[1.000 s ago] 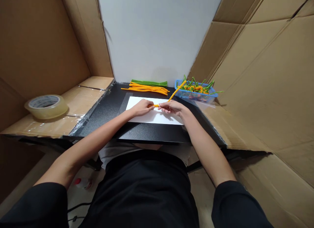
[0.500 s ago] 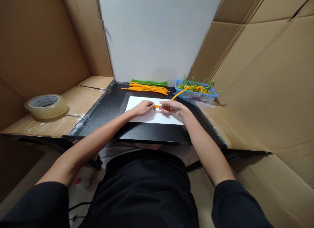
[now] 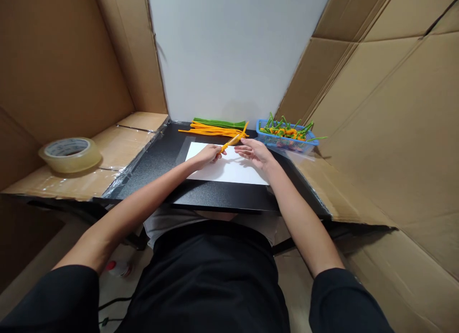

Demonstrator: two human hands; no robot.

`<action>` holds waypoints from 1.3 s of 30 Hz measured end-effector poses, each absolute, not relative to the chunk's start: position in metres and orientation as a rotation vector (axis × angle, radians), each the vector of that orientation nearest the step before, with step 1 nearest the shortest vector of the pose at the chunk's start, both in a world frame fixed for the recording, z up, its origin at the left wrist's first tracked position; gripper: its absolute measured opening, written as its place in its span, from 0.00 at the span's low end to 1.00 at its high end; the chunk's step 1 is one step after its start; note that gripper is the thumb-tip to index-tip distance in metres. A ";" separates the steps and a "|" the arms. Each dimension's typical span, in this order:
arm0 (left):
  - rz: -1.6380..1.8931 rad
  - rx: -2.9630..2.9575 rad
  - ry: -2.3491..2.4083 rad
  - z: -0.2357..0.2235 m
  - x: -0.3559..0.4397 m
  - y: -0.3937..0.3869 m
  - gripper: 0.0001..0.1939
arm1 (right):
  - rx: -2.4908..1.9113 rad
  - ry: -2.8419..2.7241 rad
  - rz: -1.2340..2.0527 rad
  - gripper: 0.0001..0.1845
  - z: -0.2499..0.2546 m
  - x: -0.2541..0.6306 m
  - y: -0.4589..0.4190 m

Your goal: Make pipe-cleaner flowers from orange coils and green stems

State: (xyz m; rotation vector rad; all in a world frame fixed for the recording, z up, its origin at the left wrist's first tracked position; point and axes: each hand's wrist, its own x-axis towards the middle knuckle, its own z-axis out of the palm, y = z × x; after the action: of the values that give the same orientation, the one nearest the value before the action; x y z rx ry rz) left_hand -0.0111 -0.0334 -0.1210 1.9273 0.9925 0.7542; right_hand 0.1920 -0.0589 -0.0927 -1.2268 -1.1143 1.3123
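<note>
My left hand [image 3: 211, 155] is closed on one end of an orange pipe cleaner [image 3: 228, 144], above the white sheet [image 3: 229, 172]. Part of it near the fingers looks wound in tight coils; the rest slants up and right and is smeared by motion. My right hand [image 3: 256, 153] lies just right of it, fingers stretched out and apart. Its thumb is close to the blurred strand, and I cannot tell whether they touch.
Orange pipe cleaners [image 3: 204, 129] and green pipe cleaners [image 3: 218, 123] lie at the back of the black table [image 3: 215, 195]. A blue basket [image 3: 304, 143] of twisted orange and green pieces stands at the back right. On the left cardboard ledge rests a tape roll [image 3: 84, 159].
My right hand has let go of the coiled part, and its fingers have spread. The pipe cleaner has turned from nearly level to slanting up and right, still in my left hand.
</note>
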 end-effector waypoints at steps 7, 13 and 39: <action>0.833 1.983 1.042 -0.122 -0.008 -0.036 0.19 | -1.224 -1.275 1.095 0.14 -0.109 0.174 -0.057; 1.007 2.278 1.151 -0.122 -0.011 -0.039 0.14 | -1.295 -1.221 0.803 0.24 -0.111 0.179 -0.054; 0.966 2.828 1.397 -0.129 -0.004 -0.047 0.11 | -1.017 -1.245 0.623 0.14 -0.126 0.142 -0.064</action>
State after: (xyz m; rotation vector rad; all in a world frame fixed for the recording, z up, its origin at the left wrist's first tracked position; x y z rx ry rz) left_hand -0.0036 -0.0468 -0.1288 2.8279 1.3968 0.9664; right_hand 0.1418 -0.0635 -0.1264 -1.0165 -1.2449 0.6231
